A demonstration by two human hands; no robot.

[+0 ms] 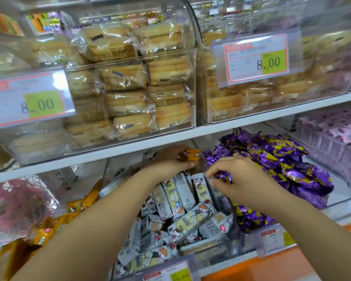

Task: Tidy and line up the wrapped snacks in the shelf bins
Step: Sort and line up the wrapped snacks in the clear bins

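Because an orange packet [193, 154] does not match the white ones below it, the left hand [170, 161] curls its fingers round it at the back of the middle bin [105, 175]. I take it for a stray that belongs with the orange packs further left. In that bin the white packets [182, 222] lie in two sorts: a few stand on end in a row toward the back, and those nearer the front are tumbled at all angles. The right hand [237, 179] is narrowed to a pinch, thumb and forefinger meeting at the top corner of an upright white packet [200, 186]. It seems to steady or straighten the end of the row, though the packet sits so close to the clear divider [221, 196] that I cannot be certain which one the fingers touch.

At far left, pink-wrapped goods [14, 201] sit behind wire mesh, and beside them are the orange packs [77, 207] in their own bin. Right of the divider, purple packets [282, 165] are heaped high and press against it, so some could spill over. Pink boxes [332, 138] stand in ranks at far right. The white shelf board [109, 153] hangs low over both hands and leaves little room to lift anything. It carries clear bins of stacked pastry packs [130, 78] and two price tags [28, 100].
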